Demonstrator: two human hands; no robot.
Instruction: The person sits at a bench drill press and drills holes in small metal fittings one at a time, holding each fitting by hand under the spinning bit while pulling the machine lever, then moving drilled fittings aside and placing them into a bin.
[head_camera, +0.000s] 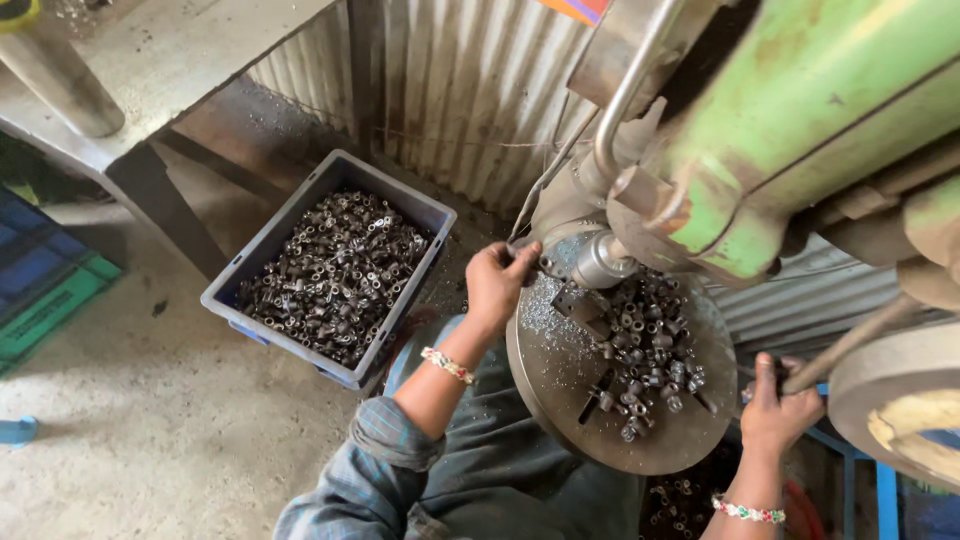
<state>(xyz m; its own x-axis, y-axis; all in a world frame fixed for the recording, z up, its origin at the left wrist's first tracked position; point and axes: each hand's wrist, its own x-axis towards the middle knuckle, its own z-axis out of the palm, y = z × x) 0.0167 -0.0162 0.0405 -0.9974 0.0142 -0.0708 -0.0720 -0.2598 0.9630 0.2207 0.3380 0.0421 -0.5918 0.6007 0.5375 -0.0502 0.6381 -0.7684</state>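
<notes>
Left hand (497, 280) pinches a small part at the round drill table (560, 400) edge, chuck (600, 262) close beside. Right hand (775, 410) grips the feed lever (850, 345). The blue crate (400, 330) crowds the left side.

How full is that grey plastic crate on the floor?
Nearly full. The grey plastic crate holds a heap of small dark metal parts across its whole floor, reaching close to the rim; only the upper wall shows bare.

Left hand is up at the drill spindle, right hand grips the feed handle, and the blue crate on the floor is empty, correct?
Not quite. The head view shows the blue crate is full of small dark metal parts, not empty. The left hand is at the spindle, and the right hand grips the feed handle.
</notes>
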